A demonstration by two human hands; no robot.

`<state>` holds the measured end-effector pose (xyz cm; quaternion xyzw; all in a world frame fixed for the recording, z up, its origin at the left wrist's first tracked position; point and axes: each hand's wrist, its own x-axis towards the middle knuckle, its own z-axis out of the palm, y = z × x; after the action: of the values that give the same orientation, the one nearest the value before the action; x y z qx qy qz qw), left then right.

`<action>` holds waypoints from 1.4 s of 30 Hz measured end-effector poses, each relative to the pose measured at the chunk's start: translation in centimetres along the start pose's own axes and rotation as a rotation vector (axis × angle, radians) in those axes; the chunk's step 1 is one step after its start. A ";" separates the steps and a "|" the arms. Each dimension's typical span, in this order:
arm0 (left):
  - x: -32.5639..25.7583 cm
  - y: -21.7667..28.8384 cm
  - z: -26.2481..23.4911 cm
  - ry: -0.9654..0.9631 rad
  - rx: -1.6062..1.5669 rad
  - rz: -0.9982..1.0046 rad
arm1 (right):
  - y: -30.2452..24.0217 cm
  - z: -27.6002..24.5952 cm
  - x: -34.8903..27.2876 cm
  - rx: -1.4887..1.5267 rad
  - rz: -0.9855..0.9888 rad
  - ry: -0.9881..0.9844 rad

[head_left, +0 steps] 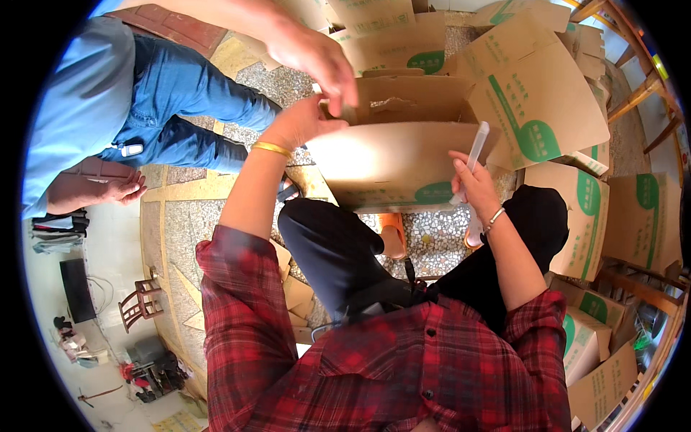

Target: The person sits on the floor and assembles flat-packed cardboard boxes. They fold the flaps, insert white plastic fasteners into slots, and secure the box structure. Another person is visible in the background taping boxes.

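An open carton point(381, 176) of smooth brown cardboard, boxy, with a ragged patch on its far inner wall, is seen at one o'clock. At two o'clock a slim, translucent plastic strip point(476, 150) is held aslant, pinched by the fingers of the right hand point(475, 189). At eleven, the carton's left end is met by the left hand point(299, 126); whether its fingers pinch cannot be made out. That end is crowded by a co-worker's hand point(317, 61); printed cartons point(565, 209) are piled from one to four.
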<state>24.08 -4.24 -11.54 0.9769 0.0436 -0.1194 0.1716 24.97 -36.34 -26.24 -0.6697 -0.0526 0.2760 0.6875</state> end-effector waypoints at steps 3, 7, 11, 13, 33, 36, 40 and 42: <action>-0.4 -0.5 3.8 -0.092 -0.020 0.205 | 1.4 0.6 1.0 0.014 -0.002 0.014; -0.1 3.4 5.4 0.017 0.025 0.203 | 0.9 0.3 1.0 0.059 0.023 -0.067; -1.9 3.5 5.3 0.269 -0.038 0.121 | -2.0 -0.5 -0.1 0.407 -0.026 -0.163; -4.0 4.2 6.1 0.332 -0.084 0.038 | -2.7 -0.9 -0.3 0.472 -0.044 -0.207; -2.3 7.7 11.4 -0.121 -0.351 0.148 | 1.5 2.5 1.2 0.103 0.020 -0.211; 0.0 9.8 11.1 0.111 -0.438 0.138 | 1.7 4.7 0.9 -0.117 -0.096 -0.137; 1.9 11.8 11.6 0.256 -0.362 0.204 | 0.0 5.8 1.0 -0.450 -0.207 0.019; 2.8 11.5 12.1 0.224 -0.402 0.160 | -0.7 5.5 1.2 -0.533 -0.253 0.028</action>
<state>25.55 -19.09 -19.58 0.9306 0.0075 0.0146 0.3657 23.79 -30.84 -25.38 -0.8185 -0.1969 0.1552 0.5169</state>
